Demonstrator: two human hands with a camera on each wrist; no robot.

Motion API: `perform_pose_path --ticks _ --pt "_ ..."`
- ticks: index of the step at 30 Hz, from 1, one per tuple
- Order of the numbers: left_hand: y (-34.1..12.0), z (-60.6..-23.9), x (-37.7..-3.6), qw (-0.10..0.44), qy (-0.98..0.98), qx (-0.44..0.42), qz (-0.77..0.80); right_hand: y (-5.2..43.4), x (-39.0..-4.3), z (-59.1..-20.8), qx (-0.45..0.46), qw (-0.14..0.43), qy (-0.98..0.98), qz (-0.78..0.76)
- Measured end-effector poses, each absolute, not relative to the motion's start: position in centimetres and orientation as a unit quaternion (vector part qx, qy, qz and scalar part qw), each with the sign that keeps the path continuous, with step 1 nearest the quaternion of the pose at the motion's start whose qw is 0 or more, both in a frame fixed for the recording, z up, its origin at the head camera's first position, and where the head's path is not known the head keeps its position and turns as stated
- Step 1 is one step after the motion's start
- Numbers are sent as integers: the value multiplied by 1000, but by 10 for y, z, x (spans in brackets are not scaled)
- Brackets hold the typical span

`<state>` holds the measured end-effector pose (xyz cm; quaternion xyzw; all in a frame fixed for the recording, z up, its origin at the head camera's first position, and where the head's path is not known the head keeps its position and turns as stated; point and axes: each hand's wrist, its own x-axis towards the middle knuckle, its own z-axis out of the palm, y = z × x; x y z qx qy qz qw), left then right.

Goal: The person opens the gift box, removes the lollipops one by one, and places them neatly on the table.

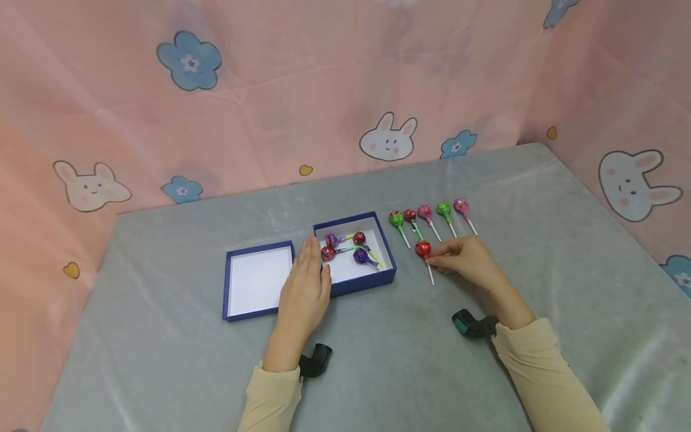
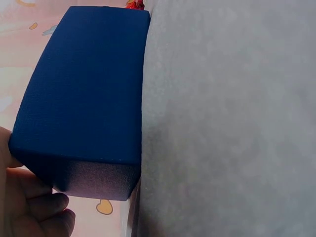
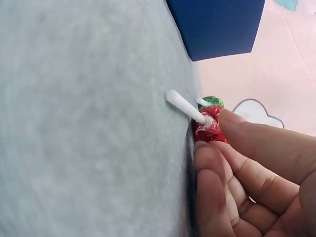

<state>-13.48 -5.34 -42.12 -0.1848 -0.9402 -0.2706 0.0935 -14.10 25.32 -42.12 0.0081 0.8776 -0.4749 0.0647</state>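
Note:
My right hand [image 1: 468, 259] pinches a red lollipop [image 1: 423, 248] with a white stick between thumb and fingertips. In the right wrist view the stick points toward the camera, and the fingertips [image 3: 228, 116] sit at the wrapped head. Along the left wall of an uncovered blue box [image 1: 363, 287] rests my left hand [image 1: 305, 291], its fingers nearly straight. The left wrist view shows the thumb and fingers around that end of the box. Inside the box lie several lollipops, among them a purple one [image 1: 361, 256] and a red one [image 1: 327, 253].
Left of the box lies its blue-edged lid [image 1: 254, 282], white inside up. Behind the held lollipop is a row of several more, including a green one [image 1: 444, 209] and a pink one [image 1: 461, 205]. A grey cloth covers the table [image 1: 399, 366]; a pink curtain [image 1: 281, 114] hangs behind.

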Motion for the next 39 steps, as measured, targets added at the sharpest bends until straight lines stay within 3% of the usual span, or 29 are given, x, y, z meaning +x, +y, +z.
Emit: perform_pose_path --ticks 16,29,39 --pt "-52 -425 -134 90 -940 -192 -266 246 -134 -401 -8 69 865 -497" --pt "-54 -420 -136 100 -941 -188 -264 197 -156 -372 -85 59 870 -483" --pt "-53 -421 -134 97 -944 -180 -259 154 -175 -359 -170 50 911 -371"
